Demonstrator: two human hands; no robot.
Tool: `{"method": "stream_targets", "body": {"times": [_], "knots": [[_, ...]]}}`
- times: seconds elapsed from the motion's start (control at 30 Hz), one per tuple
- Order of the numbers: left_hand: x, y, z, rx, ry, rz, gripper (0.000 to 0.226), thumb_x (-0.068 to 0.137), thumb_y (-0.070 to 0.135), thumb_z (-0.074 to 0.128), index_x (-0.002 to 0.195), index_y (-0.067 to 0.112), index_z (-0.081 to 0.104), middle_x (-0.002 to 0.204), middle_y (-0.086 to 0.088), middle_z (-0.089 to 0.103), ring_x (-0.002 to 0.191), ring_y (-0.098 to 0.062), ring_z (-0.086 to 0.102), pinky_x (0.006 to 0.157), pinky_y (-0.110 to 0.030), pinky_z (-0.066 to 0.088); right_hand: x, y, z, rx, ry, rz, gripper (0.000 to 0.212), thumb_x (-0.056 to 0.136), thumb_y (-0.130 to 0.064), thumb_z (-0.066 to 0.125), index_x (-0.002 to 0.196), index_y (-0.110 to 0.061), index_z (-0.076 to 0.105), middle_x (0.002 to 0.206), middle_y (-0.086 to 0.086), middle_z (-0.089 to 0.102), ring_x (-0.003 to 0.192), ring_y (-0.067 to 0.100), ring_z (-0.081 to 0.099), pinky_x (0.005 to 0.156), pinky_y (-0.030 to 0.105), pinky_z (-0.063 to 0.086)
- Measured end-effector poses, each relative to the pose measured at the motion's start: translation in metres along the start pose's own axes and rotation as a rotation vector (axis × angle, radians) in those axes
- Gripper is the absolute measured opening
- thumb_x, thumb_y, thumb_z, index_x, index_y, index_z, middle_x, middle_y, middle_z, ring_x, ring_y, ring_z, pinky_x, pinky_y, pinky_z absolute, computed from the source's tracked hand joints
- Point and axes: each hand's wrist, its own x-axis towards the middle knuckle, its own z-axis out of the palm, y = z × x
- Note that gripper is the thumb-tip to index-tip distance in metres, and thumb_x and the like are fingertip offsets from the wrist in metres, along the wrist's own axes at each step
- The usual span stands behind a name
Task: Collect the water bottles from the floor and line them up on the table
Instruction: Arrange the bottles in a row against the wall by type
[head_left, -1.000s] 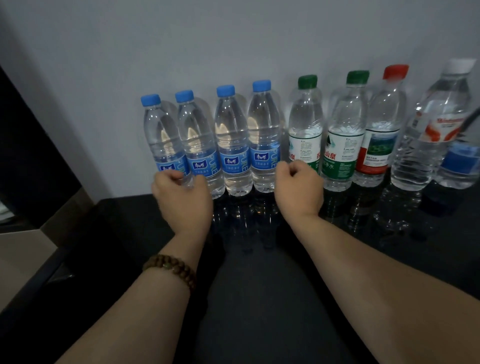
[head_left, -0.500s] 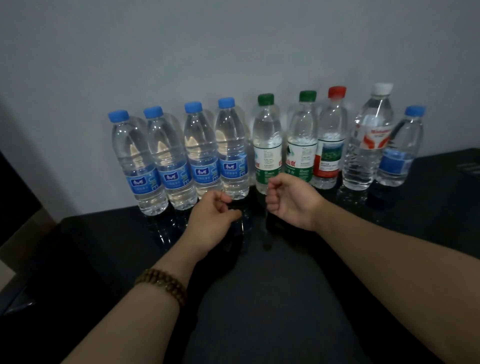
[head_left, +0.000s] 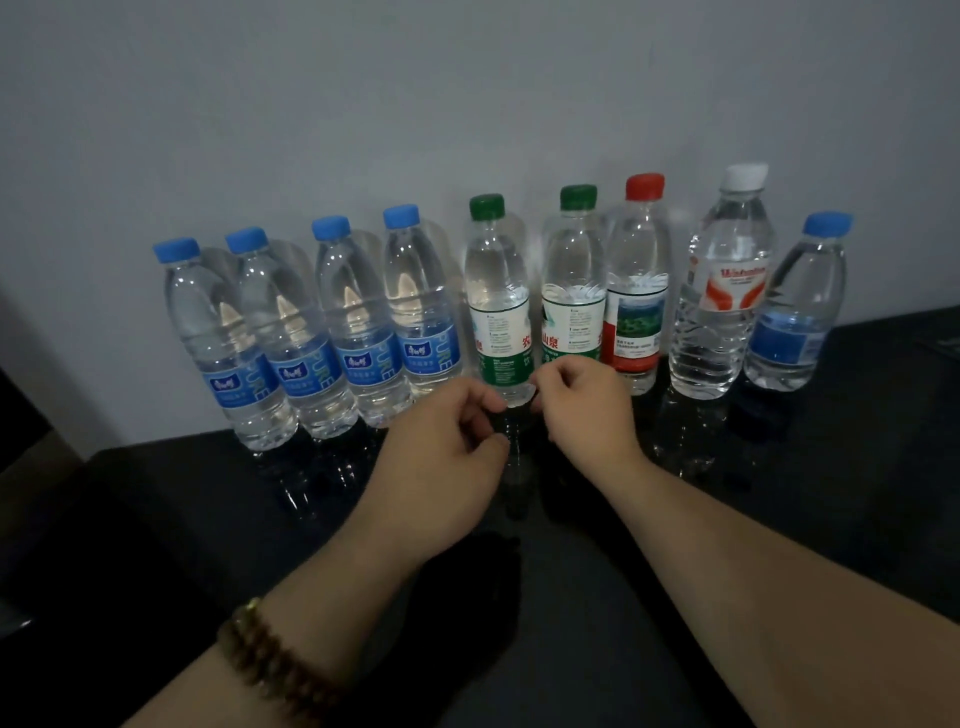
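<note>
Several water bottles stand upright in a row on the black glossy table (head_left: 171, 530), against the grey wall. From the left come blue-capped bottles (head_left: 363, 348), then a green-capped bottle (head_left: 498, 312), a second green-capped one (head_left: 571, 291), a red-capped bottle (head_left: 636, 301), a white-capped bottle (head_left: 722, 312) and a short blue-capped bottle (head_left: 795, 322). My left hand (head_left: 447, 457) and my right hand (head_left: 582, 410) sit with curled fingers on either side of the first green-capped bottle's base. Their fingertips touch or nearly touch it, and neither grips it.
The table's left edge drops off near the wall corner (head_left: 47, 431). A flat dark object (head_left: 943, 340) lies at the far right of the table. A bead bracelet (head_left: 270, 660) is on my left wrist.
Both hands have shifted right along the row, from in front of the blue-capped bottles to the first green-capped bottle, and come closer together. The view has pulled back, showing the whole row.
</note>
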Motion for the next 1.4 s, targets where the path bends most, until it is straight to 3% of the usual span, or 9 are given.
{"method": "stream_targets", "body": {"times": [0.17,0.3,0.4,0.57,0.8,1.0,1.07,1.17,1.4], "knots": [[0.023,0.002,0.049,0.039,0.093,-0.159,0.045,0.083,0.006,0.067,0.121,0.022,0.049,0.076,0.009,0.061,0.067,0.002,0.057,0.057,-0.005,0.040,0.001,0.000,0.002,-0.122,-0.024,-0.015,0.020,0.086,-0.026,0.059,0.073,-0.023,0.073,0.066,-0.005,0.070,0.067,0.014,0.066,0.063,0.030,0.054],[0.023,-0.011,0.062,0.032,0.158,-0.150,0.050,0.080,0.001,0.067,0.119,0.026,0.047,0.077,0.010,0.059,0.072,0.004,0.058,0.060,-0.004,0.040,0.001,-0.002,0.002,-0.183,-0.036,0.007,0.024,0.085,-0.027,0.056,0.091,-0.023,0.079,0.086,-0.002,0.076,0.081,0.021,0.070,0.074,0.035,0.060],[0.027,-0.017,0.057,0.019,0.138,-0.163,0.056,0.079,0.003,0.071,0.126,0.025,0.052,0.098,0.006,0.063,0.083,-0.010,0.063,0.072,-0.015,0.048,0.001,-0.001,0.002,-0.175,-0.051,0.016,0.036,0.087,-0.029,0.056,0.115,-0.022,0.077,0.111,0.001,0.076,0.101,0.022,0.070,0.086,0.034,0.058],[0.028,-0.013,0.056,0.022,0.145,-0.162,0.072,0.076,-0.002,0.071,0.141,0.021,0.051,0.134,0.004,0.059,0.106,-0.031,0.066,0.099,-0.045,0.053,0.003,0.000,0.003,-0.173,-0.098,0.024,0.045,0.089,-0.031,0.054,0.130,-0.022,0.069,0.124,0.001,0.072,0.111,0.024,0.066,0.093,0.039,0.057],[0.028,-0.016,0.055,-0.090,0.092,-0.165,0.076,0.074,0.003,0.068,0.130,0.051,0.049,0.104,0.007,0.073,0.087,-0.015,0.068,0.080,-0.032,0.054,0.003,0.001,0.005,-0.274,-0.211,0.016,0.048,0.085,-0.039,0.050,0.132,-0.039,0.061,0.112,0.000,0.072,0.101,0.029,0.066,0.083,0.038,0.057],[0.033,-0.021,0.057,-0.204,0.025,-0.270,0.091,0.068,0.004,0.061,0.148,0.042,0.042,0.115,0.023,0.066,0.091,-0.028,0.072,0.086,-0.051,0.059,0.007,0.006,0.006,-0.186,-0.228,0.085,0.052,0.085,-0.034,0.052,0.136,-0.032,0.063,0.125,-0.001,0.072,0.110,0.025,0.067,0.093,0.038,0.056],[0.035,-0.025,0.058,-0.268,0.062,-0.296,0.086,0.070,-0.001,0.062,0.146,0.037,0.045,0.110,0.028,0.064,0.091,-0.016,0.072,0.083,-0.044,0.060,0.009,0.008,0.006,-0.124,-0.216,0.102,0.048,0.086,-0.031,0.053,0.131,-0.029,0.068,0.112,0.004,0.076,0.098,0.026,0.071,0.088,0.040,0.059],[0.035,-0.027,0.059,-0.291,0.208,-0.267,0.066,0.076,-0.009,0.060,0.130,0.030,0.055,0.111,0.027,0.062,0.082,0.023,0.058,0.076,-0.011,0.048,0.008,0.008,0.006,-0.082,-0.163,0.086,0.053,0.080,-0.033,0.047,0.126,-0.025,0.072,0.090,0.011,0.077,0.079,0.025,0.073,0.078,0.040,0.062],[0.030,-0.022,0.060,-0.265,0.205,-0.199,0.060,0.077,-0.012,0.059,0.120,0.030,0.055,0.109,0.030,0.058,0.069,0.029,0.051,0.066,0.003,0.040,0.008,0.008,0.009,-0.332,-0.273,0.028,0.060,0.084,-0.038,0.047,0.143,-0.046,0.049,0.124,0.002,0.069,0.109,0.031,0.064,0.085,0.036,0.054]]}}
